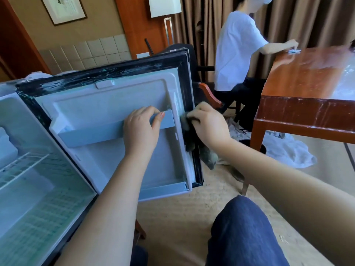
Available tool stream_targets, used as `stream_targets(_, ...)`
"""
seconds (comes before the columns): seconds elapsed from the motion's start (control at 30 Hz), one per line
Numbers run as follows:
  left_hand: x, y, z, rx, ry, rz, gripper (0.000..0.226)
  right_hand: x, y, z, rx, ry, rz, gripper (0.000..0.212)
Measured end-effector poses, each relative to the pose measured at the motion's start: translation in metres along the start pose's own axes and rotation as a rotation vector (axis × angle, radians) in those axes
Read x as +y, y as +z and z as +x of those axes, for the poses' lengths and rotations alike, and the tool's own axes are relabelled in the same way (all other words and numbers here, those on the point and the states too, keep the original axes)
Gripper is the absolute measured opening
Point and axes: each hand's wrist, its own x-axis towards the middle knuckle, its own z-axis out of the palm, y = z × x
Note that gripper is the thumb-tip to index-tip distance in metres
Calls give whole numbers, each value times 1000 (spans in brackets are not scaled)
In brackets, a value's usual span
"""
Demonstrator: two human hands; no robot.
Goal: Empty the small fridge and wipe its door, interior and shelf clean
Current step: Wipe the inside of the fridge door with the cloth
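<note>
Partly behind right hand (209, 123), blurred cloth (209, 158).

Nothing readable here tbh. The framed picture (63, 8) on the wall has a few small dark marks near its right edge that might be writing, but they're way too tiny and blurry to make out.

Wooden table (299, 81) at right, seated person (236, 50) beside it; floor lamp (165, 6), framed picture (63, 8), curtains (307, 20) behind
</note>
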Motion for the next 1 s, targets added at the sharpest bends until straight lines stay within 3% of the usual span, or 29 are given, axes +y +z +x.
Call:
stream_targets(0.1,-1,0,-4,20,23,1,28,-11,-13,33,222,-79,34,23)
stream_targets(0.23,-1,5,-1,33,10,-4,27,5,14,6,272,-60,70,27)
stream_targets(0.5,-1,14,4,62,-8,15,22,50,77,-88,-93,212,70,13)
stream_targets(0.63,-3,17,2,83,9,31,23,66,94,-117,-444,324,-71,22)
stream_targets(0.7,-3,17,2,92,14,37,24,64,90,-116,-503,330,-103,25)
stream_targets(0.9,-1,23,8,87,-31,36,24,34,50,-33,-76,182,28,19)
stream_targets(1.0,-2,22,5,101,-19,42,24,27,42,-20,39,141,82,18)
